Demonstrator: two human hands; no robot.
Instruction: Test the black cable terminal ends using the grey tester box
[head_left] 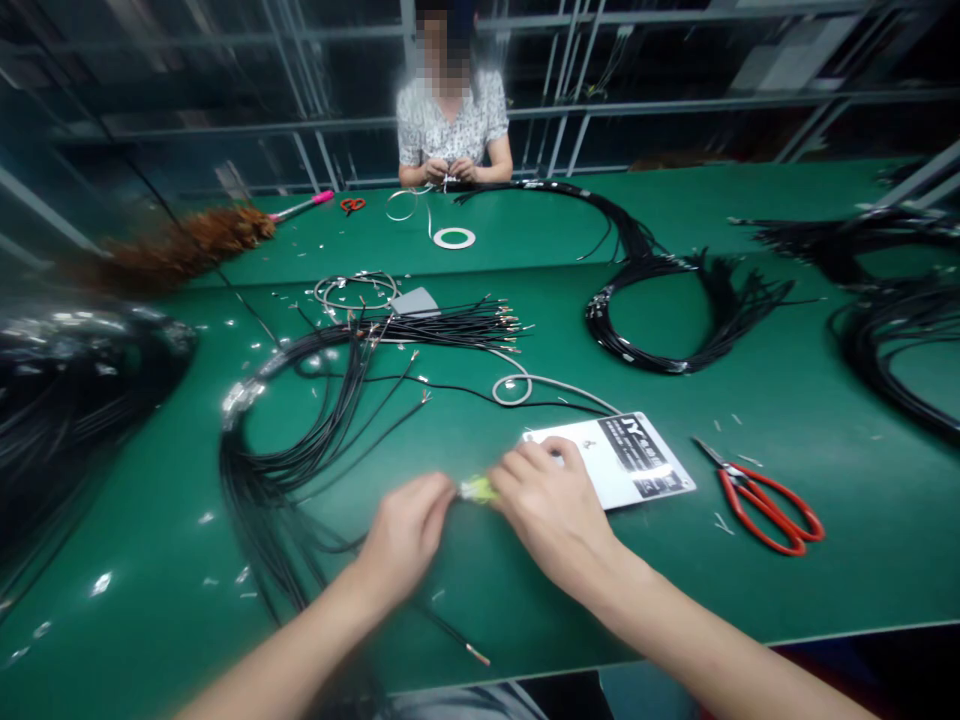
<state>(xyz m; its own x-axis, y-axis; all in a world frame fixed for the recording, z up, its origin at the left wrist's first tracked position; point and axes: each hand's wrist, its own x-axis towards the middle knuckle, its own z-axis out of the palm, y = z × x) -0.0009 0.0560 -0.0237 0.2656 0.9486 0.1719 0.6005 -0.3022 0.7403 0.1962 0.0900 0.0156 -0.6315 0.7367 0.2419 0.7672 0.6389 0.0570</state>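
Observation:
My left hand (409, 530) is closed in a pinch on a black cable, whose length shows below it. My right hand (551, 505) is closed too, its fingers round a small yellow-green piece (478, 489) at the cable's end. Whether that piece is wire or tape I cannot make out. Partly under my right hand lies a white plate with a dark "JY" label (641, 450). To the left, a looped bundle of black cables (247, 455) has bared copper ends. Another cable end (472, 652) lies near the front edge.
Red-handled scissors (765, 500) lie at the right. Further cable coils (652, 350) rest behind and at both sides. A roll of white tape (454, 238), small red scissors (352, 205) and a brown duster (202, 240) lie farther back. A person (454, 125) sits opposite, handling cable ends.

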